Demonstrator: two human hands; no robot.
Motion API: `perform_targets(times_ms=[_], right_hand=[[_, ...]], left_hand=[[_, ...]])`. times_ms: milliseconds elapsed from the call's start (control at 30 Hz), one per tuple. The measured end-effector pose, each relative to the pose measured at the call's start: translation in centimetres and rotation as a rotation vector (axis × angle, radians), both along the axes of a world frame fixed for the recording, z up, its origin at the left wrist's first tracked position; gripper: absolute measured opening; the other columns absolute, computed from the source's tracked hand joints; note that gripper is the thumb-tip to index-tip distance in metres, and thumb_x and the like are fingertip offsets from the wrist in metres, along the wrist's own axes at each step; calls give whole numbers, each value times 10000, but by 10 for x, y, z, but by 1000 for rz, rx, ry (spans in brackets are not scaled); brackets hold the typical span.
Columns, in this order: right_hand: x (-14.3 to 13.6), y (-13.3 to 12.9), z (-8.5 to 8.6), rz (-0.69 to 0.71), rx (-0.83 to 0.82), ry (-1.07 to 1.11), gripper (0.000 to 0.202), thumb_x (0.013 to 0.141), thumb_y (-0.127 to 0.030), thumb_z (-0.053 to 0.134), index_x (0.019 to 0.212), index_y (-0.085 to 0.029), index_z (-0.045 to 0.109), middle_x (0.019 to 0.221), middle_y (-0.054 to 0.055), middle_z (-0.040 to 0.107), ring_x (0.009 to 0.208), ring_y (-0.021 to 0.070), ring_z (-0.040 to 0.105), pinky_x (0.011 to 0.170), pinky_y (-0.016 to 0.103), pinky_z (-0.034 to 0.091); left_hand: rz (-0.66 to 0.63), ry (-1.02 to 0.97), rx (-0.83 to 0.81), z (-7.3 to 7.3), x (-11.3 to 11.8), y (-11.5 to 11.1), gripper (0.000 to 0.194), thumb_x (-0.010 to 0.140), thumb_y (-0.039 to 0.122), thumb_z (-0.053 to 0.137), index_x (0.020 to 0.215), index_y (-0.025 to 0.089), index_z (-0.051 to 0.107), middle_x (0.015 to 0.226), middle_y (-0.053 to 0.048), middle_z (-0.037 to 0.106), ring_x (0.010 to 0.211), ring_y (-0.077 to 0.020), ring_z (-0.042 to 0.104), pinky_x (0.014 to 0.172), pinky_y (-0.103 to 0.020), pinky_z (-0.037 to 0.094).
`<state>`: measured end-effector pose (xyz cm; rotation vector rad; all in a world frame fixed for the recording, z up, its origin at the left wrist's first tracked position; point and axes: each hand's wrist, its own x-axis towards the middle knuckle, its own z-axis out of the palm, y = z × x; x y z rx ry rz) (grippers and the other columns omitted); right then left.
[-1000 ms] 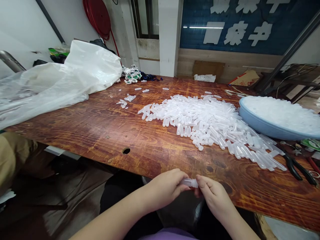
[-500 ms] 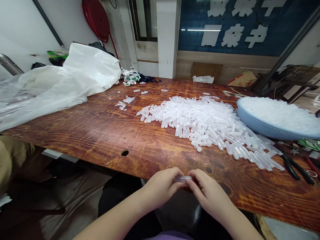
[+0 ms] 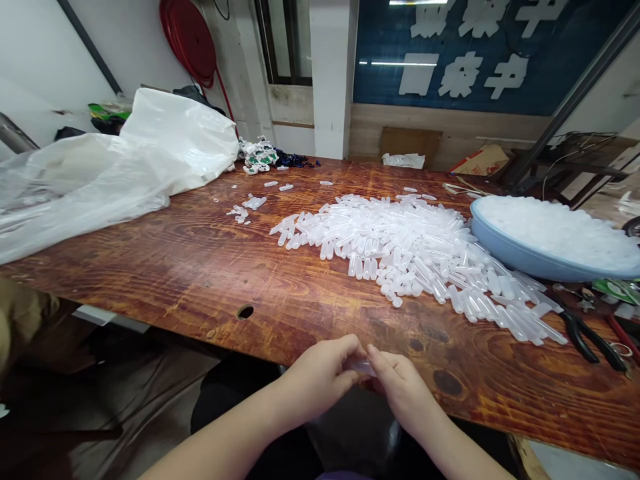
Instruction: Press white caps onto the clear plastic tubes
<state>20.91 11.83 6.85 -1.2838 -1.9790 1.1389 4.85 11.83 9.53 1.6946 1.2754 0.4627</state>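
Observation:
Just off the table's front edge, my left hand pinches a small translucent plastic tube between thumb and fingers. From the other side my right hand closes on the tube's right end, its thumb lying along the top. Both hands hide most of the tube. Beyond them, a wide pile of similar translucent tubes spreads over the wooden table. At the pile's near side lie several short, round-ended pieces.
To the right stands a blue basin heaped with whitish pieces, with black-handled pliers in front. A large white plastic bag covers the left back. The tabletop has a hole. A person's leg shows at far left.
My right hand has turned and its thumb has moved up over the tube's right end, covering more of it. My left hand keeps its grip. The view has shifted slightly.

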Motion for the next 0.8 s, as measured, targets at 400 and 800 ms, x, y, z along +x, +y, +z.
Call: perform_targets(times_ms=[400,800], right_hand=[[2,21,9,-13,207,-316,483,912,-433,161,591,-179,418,601,9,522,595,128,506,531,227,320],[53,89,-7,-330,143,-595,290,803,-426,446,941,-173,476,908,78,580,820,198,567,666,285,396]], left_hand=[[-120,197,181,-2,-1,22,57,755,143,419,774,193,438,743,9,573,693,-140,543,610,-227,389],[346,551,164,-7,0,176,423,760,494,452,936,124,558,987,-167,620,952,-300,574,767,-342,429]])
